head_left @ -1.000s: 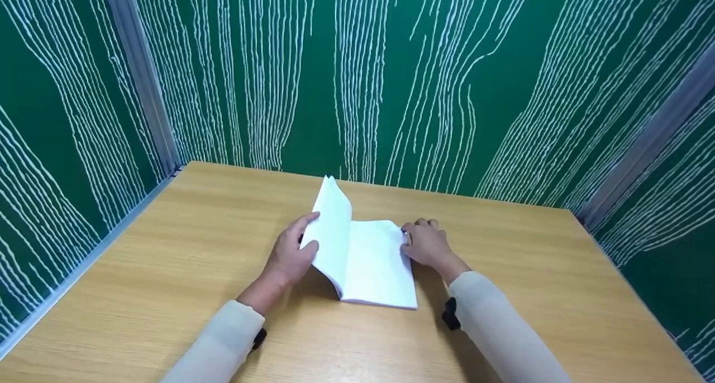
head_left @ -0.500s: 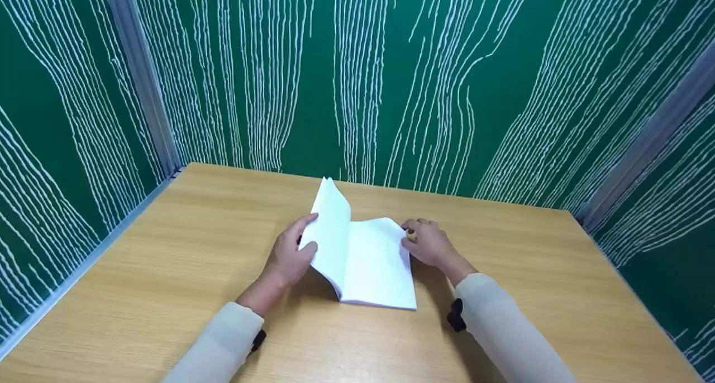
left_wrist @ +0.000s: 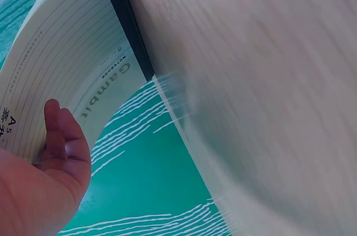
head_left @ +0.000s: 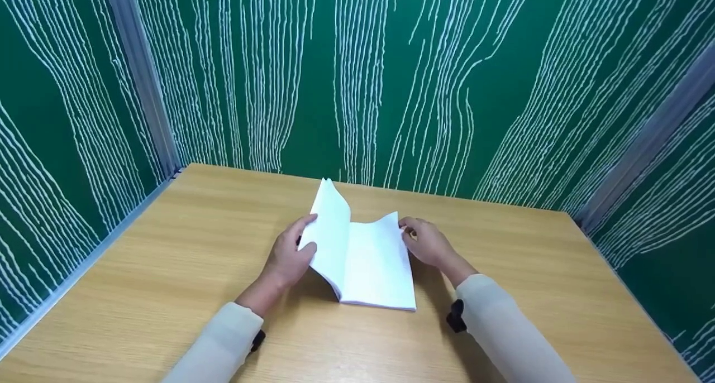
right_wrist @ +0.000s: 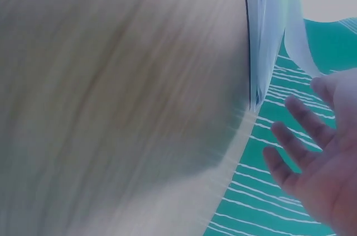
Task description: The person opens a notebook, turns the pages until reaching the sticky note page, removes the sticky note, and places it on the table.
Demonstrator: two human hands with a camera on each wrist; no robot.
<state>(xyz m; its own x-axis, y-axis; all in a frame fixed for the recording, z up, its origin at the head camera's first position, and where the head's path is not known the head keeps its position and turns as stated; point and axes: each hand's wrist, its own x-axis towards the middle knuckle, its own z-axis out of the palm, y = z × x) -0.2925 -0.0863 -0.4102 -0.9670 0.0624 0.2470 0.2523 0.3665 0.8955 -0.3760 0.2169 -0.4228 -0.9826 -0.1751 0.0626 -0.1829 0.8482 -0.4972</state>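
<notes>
An open notebook with white pages stands in the middle of the table, its left half raised nearly upright. My left hand grips that raised half, thumb on the page side and the other fingers behind on the cover. In the left wrist view the lined cover carries the words "Gambit" and "NOTEBOOK", with a dark spine strip along one edge. At the right edge my right hand pinches a page near its far corner, which is lifted and curls upward. Its other fingers are spread apart.
The wooden table reaches up to a green wall with wavy white lines. Grey posts stand at the back corners. Both sleeves bear dark wrist devices.
The page's far right corner has risen and now points upward beside my right hand, whose fingers have shifted slightly at the edge. My left hand keeps its grip on the raised half.
</notes>
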